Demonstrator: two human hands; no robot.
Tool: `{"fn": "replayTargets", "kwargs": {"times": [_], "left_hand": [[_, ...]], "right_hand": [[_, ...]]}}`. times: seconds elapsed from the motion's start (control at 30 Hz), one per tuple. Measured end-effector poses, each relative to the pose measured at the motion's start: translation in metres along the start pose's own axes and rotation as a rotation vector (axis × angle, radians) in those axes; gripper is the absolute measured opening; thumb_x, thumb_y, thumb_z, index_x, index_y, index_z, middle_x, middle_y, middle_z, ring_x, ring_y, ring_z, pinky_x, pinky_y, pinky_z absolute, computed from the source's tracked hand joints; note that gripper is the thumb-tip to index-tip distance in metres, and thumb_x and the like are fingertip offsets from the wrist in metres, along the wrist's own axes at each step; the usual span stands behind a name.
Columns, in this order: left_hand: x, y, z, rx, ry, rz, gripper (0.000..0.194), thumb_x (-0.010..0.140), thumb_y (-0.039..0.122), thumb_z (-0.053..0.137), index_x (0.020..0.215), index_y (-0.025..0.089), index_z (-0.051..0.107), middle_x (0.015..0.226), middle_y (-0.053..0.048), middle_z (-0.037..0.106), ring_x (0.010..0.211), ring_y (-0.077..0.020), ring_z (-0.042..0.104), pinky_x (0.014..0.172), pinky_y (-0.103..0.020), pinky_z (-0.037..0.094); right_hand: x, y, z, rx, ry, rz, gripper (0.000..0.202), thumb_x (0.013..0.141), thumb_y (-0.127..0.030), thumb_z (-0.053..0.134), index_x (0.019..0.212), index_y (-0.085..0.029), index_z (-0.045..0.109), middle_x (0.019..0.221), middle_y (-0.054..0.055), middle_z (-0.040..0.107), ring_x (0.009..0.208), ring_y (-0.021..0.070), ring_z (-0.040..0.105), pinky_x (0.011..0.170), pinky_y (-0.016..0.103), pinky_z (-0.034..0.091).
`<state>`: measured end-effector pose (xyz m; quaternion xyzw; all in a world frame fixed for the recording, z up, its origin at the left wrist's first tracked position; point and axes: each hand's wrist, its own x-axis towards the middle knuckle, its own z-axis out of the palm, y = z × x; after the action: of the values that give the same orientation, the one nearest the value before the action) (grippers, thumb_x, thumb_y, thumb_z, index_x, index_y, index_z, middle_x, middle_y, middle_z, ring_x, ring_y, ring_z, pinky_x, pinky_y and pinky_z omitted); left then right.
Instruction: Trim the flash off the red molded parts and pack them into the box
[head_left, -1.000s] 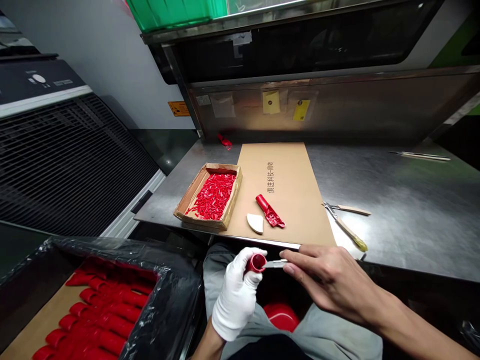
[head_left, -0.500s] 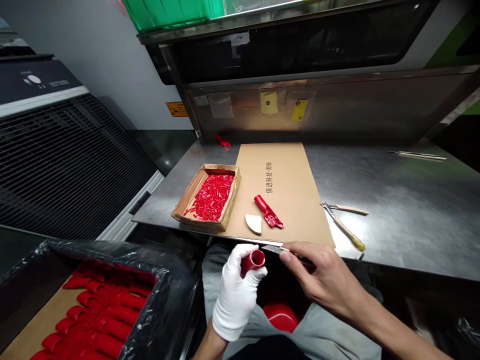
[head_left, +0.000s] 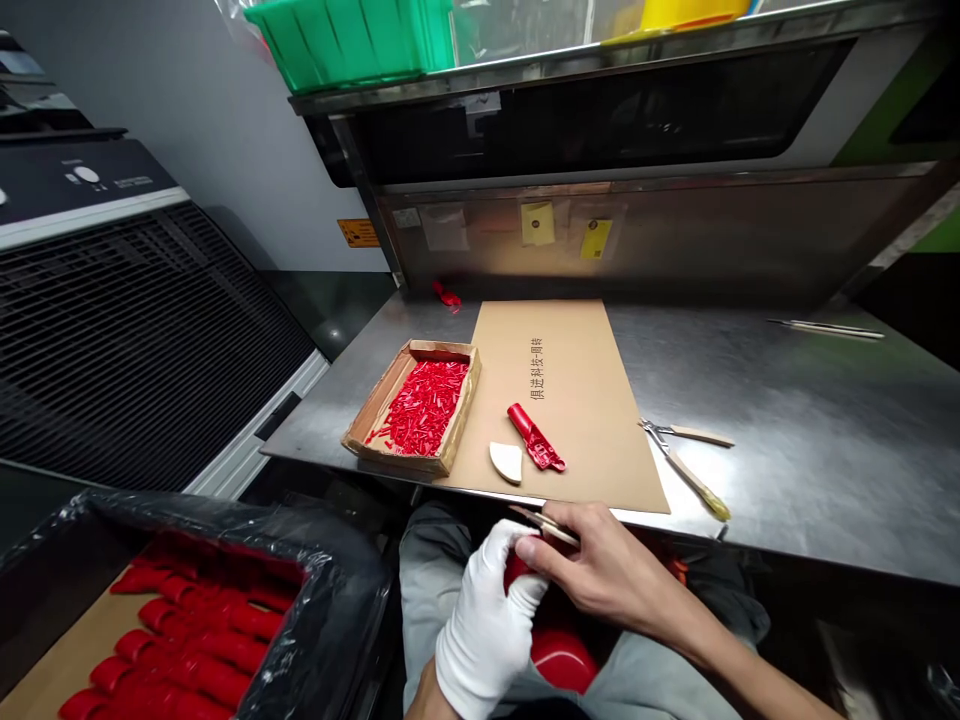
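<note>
My left hand, in a white glove, is wrapped round a red plastic tube-shaped part, mostly hidden by the fingers. In my bare right hand is a craft knife with a pale handle; its blade points left over the part's upper end. The right thumb rests at the part's rim, close against the gloved fingers. Whether the blade touches the plastic, I cannot tell. Beyond the hands, another red plastic part lies on a cardboard sheet, beside a white fan-shaped piece.
A cardboard tray of small red scraps stands left on the metal table. Pliers lie right, with a thin tool farther back. At lower left, a black-lined box holds several red parts. A green bin sits on the shelf.
My right hand has moved left, bringing the knife from beside the tube onto its upper end. My hands now meet, and the tube's open mouth has turned out of sight. The view has tilted up slightly.
</note>
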<state>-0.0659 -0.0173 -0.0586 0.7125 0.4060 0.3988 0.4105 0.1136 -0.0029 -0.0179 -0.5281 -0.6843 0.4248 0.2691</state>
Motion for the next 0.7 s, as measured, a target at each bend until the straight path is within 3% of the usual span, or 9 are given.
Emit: {"fn": "replayTargets", "kwargs": {"times": [0.13,0.2,0.3,0.37,0.47,0.57,0.7], "left_hand": [[-0.004,0.006,-0.001,0.007,-0.046,0.065,0.024,0.09,0.034,0.058,0.112,0.024,0.057,0.103,-0.004,0.065,0.088,-0.0168,0.063,0.082,-0.028,0.05],[0.004,0.007,-0.003,0.028,-0.055,-0.003,0.029,0.093,0.039,0.053,0.117,0.022,0.056,0.098,-0.005,0.067,0.082,-0.0166,0.065,0.078,-0.029,0.051],[0.039,0.003,-0.008,0.199,0.055,-0.204,0.039,0.099,0.042,0.038,0.127,0.018,0.048,0.088,-0.007,0.07,0.071,-0.017,0.068,0.069,-0.029,0.052],[0.069,-0.003,-0.012,0.498,0.152,-0.309,0.042,0.1,0.042,0.032,0.129,0.015,0.045,0.086,-0.009,0.071,0.072,-0.0201,0.07,0.067,-0.03,0.052],[0.107,-0.012,-0.014,0.829,0.233,-0.399,0.042,0.099,0.04,0.034,0.123,0.01,0.05,0.084,-0.017,0.072,0.079,-0.0297,0.072,0.068,-0.037,0.05],[0.131,-0.021,-0.007,0.863,0.24,-0.407,0.037,0.098,0.036,0.038,0.112,0.007,0.056,0.079,-0.018,0.07,0.075,-0.0304,0.071,0.067,-0.038,0.05],[0.154,-0.029,0.007,0.826,0.219,-0.317,0.034,0.098,0.034,0.037,0.103,0.01,0.06,0.094,-0.018,0.068,0.082,-0.0274,0.07,0.071,-0.036,0.051]], "right_hand": [[0.034,0.01,-0.016,-0.141,0.095,0.054,0.043,0.098,-0.047,0.044,0.066,-0.019,0.051,0.059,-0.002,0.049,0.056,0.0121,0.045,0.053,0.025,0.029],[0.063,0.017,-0.025,-0.231,0.206,0.122,0.041,0.099,-0.049,0.043,0.077,-0.017,0.058,0.067,0.0,0.055,0.062,0.0142,0.051,0.057,0.026,0.035],[0.102,0.025,-0.029,-0.338,0.277,0.195,0.036,0.095,-0.051,0.056,0.091,-0.016,0.061,0.082,0.002,0.06,0.072,0.0155,0.056,0.068,0.03,0.046],[0.117,0.028,-0.029,-0.363,0.271,0.211,0.032,0.094,-0.048,0.061,0.093,-0.015,0.061,0.088,0.002,0.061,0.076,0.0158,0.059,0.073,0.033,0.05],[0.116,0.034,-0.035,-0.332,0.279,0.204,0.029,0.096,-0.044,0.06,0.092,-0.015,0.061,0.085,0.001,0.061,0.074,0.0151,0.06,0.072,0.033,0.051],[0.095,0.041,-0.049,-0.246,0.328,0.158,0.028,0.095,-0.042,0.06,0.088,-0.015,0.059,0.077,-0.002,0.057,0.066,0.0129,0.056,0.065,0.029,0.049],[0.056,0.044,-0.066,-0.075,0.382,0.079,0.029,0.089,-0.045,0.063,0.087,-0.017,0.056,0.063,-0.006,0.047,0.053,0.0106,0.045,0.053,0.024,0.04]]}}
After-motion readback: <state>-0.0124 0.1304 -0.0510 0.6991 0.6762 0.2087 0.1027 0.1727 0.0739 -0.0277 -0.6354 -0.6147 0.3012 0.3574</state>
